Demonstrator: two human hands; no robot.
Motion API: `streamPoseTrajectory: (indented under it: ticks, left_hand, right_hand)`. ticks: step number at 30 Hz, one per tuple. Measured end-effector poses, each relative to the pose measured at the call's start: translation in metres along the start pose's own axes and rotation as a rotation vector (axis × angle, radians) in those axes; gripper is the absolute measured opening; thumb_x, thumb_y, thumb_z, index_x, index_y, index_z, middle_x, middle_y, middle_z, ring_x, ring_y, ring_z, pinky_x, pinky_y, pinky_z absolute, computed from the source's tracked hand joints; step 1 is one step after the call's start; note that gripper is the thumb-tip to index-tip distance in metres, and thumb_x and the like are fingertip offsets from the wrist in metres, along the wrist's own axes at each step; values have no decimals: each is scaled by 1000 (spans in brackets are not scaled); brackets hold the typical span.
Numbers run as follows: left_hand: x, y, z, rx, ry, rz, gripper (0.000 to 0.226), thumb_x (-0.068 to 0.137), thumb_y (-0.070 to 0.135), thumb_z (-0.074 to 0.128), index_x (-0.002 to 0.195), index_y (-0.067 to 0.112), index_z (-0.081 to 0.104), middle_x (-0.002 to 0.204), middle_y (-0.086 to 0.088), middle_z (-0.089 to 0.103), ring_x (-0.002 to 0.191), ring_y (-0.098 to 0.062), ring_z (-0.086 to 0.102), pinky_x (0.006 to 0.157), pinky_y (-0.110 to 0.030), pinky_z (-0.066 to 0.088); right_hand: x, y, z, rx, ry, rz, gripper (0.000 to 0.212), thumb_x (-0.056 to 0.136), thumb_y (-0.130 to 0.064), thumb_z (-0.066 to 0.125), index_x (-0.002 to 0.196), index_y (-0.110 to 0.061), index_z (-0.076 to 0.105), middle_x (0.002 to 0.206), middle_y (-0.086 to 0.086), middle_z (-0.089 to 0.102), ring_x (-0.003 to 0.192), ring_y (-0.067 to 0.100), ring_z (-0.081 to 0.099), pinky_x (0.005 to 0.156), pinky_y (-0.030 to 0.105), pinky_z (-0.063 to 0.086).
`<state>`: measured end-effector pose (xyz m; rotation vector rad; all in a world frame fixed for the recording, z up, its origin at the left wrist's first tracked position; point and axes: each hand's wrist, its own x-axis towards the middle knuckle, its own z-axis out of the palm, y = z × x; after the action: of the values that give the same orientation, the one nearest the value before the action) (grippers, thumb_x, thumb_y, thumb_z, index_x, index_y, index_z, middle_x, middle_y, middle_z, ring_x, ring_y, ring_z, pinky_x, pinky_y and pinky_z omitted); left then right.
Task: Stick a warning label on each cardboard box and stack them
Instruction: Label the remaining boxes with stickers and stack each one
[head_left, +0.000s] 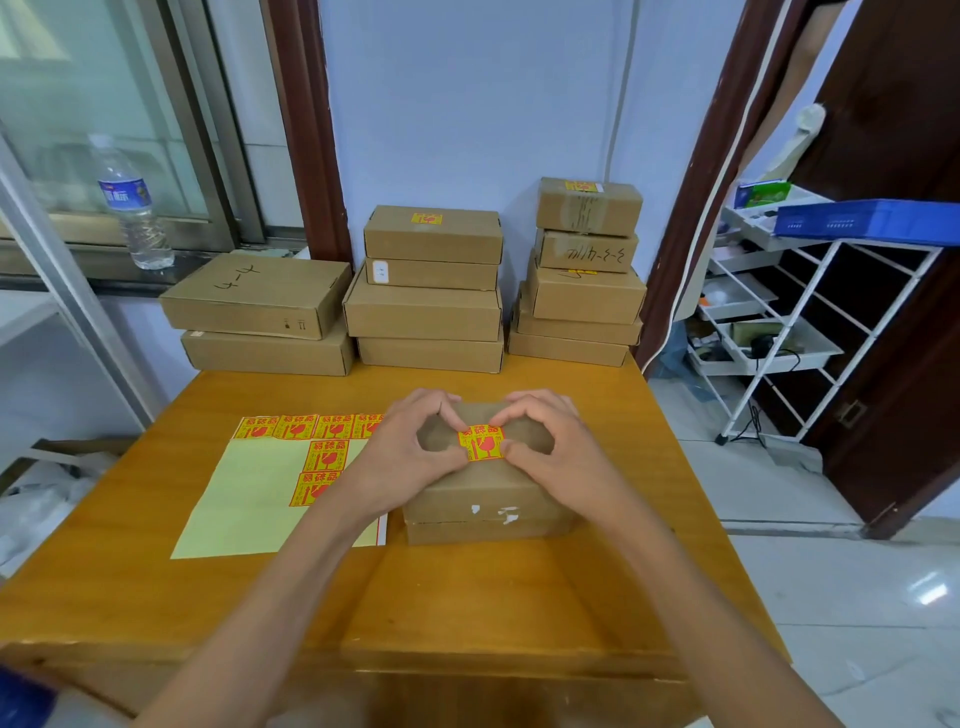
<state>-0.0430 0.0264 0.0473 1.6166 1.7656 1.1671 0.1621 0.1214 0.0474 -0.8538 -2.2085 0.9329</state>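
In the head view, a small cardboard box sits near the middle of the worktop, a little toward its right edge, and both hands are at work on its lid. The left hand and the right hand each pinch an edge of a red-and-yellow warning label between thumb and forefinger, holding it flat against the top of the box; so both grips are closed on the label, and it looks to be in the act of being pressed down. Just left of the box lies the label sheet, with six stickers still on it and much of the backing bare. Along the far edge stand three stacks: the middle stack and the right stack each show a label on their top box, while the left stack of two boxes shows none on top. By my judgement the job is well under way: this box still needs smoothing and stacking, and the left pair likely still needs labels.
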Motion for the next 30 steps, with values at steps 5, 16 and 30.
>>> streamPoseTrajectory:
  ticks: [5, 16, 30]
  left_hand:
    - [-2, 0, 0, -10, 4, 38, 30, 82, 48, 78, 109, 42, 65, 131, 26, 50, 127, -12, 45, 103, -50, 46]
    - [0, 3, -1, 27, -33, 12, 44, 67, 68, 73, 104, 45, 65, 126, 21, 52, 125, -14, 47, 102, -50, 45]
    - [-2, -1, 1, -67, 4, 18, 13, 90, 25, 73, 98, 33, 67, 132, 23, 51, 128, -8, 45, 99, -42, 48]
  right_hand:
    - [-2, 0, 1, -36, 12, -48, 35, 86, -51, 77, 120, -45, 71, 138, -24, 51, 135, 1, 37, 111, 31, 31]
    - [-2, -4, -1, -46, -19, -29, 27, 87, -49, 77, 114, -48, 73, 136, -29, 51, 135, 2, 35, 112, 39, 30]
    - [-2, -2, 1, -1, 9, -15, 24, 91, -23, 69, 107, -40, 70, 133, -23, 55, 133, 2, 38, 104, 33, 33]
